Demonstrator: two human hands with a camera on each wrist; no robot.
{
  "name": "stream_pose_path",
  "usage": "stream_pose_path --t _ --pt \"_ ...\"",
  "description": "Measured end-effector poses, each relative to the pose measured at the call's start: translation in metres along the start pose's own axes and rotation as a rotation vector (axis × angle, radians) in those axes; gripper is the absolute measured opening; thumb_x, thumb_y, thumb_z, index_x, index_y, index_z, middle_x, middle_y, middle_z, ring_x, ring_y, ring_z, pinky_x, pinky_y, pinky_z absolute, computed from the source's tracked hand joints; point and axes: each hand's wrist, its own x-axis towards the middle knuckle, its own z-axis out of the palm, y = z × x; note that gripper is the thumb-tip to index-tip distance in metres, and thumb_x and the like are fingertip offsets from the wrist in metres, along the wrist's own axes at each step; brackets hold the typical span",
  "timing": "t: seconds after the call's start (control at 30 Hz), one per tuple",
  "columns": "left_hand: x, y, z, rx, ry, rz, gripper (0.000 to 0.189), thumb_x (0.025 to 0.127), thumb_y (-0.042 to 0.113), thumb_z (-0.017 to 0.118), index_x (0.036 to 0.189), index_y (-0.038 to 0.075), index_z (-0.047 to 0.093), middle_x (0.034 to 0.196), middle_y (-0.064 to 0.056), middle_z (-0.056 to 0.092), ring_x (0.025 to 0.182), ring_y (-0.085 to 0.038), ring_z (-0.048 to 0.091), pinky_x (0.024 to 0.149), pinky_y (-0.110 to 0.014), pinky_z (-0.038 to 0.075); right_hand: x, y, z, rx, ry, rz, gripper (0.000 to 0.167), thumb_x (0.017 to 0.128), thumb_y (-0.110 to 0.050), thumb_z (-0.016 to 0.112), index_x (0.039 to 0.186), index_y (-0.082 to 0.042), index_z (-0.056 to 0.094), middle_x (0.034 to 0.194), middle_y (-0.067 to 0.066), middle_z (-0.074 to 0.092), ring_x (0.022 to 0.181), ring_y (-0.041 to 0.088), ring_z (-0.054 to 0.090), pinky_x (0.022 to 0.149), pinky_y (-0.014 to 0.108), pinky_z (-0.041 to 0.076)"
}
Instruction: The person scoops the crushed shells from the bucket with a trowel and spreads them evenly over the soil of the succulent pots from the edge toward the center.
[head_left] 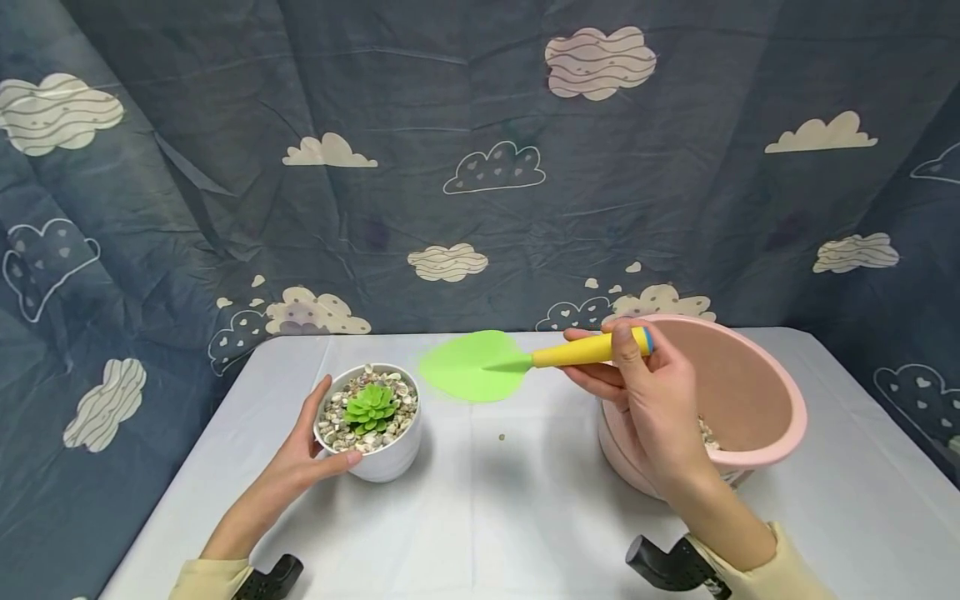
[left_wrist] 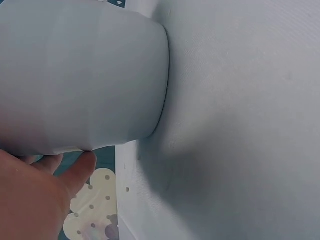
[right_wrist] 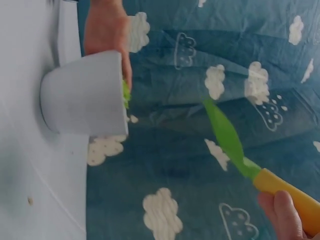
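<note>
A white pot (head_left: 386, 460) stands on the table at the left, filled with pebbles (head_left: 337, 429) around a green succulent (head_left: 371, 408). Thumb and fingers of my left hand (head_left: 296, 462) hold it at its near and left sides; in the left wrist view, fingertips (left_wrist: 85, 167) touch its wall. My right hand (head_left: 656, 400) grips the yellow handle of a small hand trowel (head_left: 480, 365) raised above the table. Its light green blade points left toward the white pot, with no pebbles visible on it. In the right wrist view the blade (right_wrist: 227, 135) appears edge-on.
Behind and below my right hand is a large pink tub (head_left: 757, 392), tilted, with some pebbles (head_left: 707, 435) showing inside. One stray pebble (head_left: 502, 437) lies on the white tablecloth (head_left: 472, 525) between pot and tub. A dark cloud-patterned curtain (head_left: 420, 92) hangs behind the table.
</note>
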Motion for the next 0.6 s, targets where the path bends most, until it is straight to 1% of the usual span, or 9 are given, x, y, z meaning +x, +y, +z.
stream_pose_path --t 0.13,0.27,0.43,0.5,0.6 --pt "0.0 -0.002 0.0 -0.015 -0.008 0.023 0.103 0.086 0.015 0.072 0.159 0.025 0.0 0.163 -0.011 -0.008 0.145 -0.045 0.002 0.11 -0.067 0.008 0.001 -0.016 -0.017 0.007 0.002 -0.013 0.029 0.102 -0.015 0.053 0.115 0.011 0.049 0.113 0.026 0.066 0.103 0.038 0.066 0.077 0.048 0.051" --pt "0.0 -0.004 -0.001 -0.019 -0.015 0.033 0.102 0.086 0.015 0.072 0.159 0.026 0.002 0.163 -0.013 -0.006 0.144 -0.047 0.005 0.11 -0.067 0.008 0.005 -0.031 -0.037 0.113 0.032 -0.031 0.026 0.1 -0.01 0.054 0.115 0.011 0.05 0.113 0.027 0.065 0.103 0.039 0.066 0.077 0.047 0.051" --pt "0.0 -0.005 -0.002 -0.029 -0.02 0.022 0.101 0.086 0.014 0.072 0.159 0.027 0.003 0.163 -0.014 -0.006 0.144 -0.047 0.006 0.11 -0.067 0.008 0.009 -0.05 -0.067 0.253 0.044 -0.045 0.022 0.099 -0.003 0.051 0.117 0.011 0.051 0.117 0.027 0.062 0.108 0.041 0.062 0.078 0.047 0.05" --pt "0.0 -0.005 -0.002 -0.035 -0.02 0.011 0.101 0.086 0.015 0.072 0.159 0.027 0.003 0.163 -0.013 -0.006 0.144 -0.047 0.008 0.11 -0.067 0.008 0.012 -0.058 -0.079 0.276 0.067 -0.054 0.021 0.099 0.0 0.05 0.117 0.01 0.052 0.118 0.026 0.061 0.109 0.041 0.061 0.077 0.047 0.05" --pt "0.0 -0.005 -0.002 -0.038 -0.015 0.002 0.101 0.086 0.015 0.072 0.159 0.028 0.004 0.163 -0.013 -0.006 0.144 -0.047 0.008 0.11 -0.067 0.009 0.015 -0.07 -0.094 0.275 0.131 -0.06 0.022 0.097 0.003 0.053 0.118 0.008 0.052 0.118 0.024 0.061 0.106 0.04 0.063 0.075 0.047 0.051"
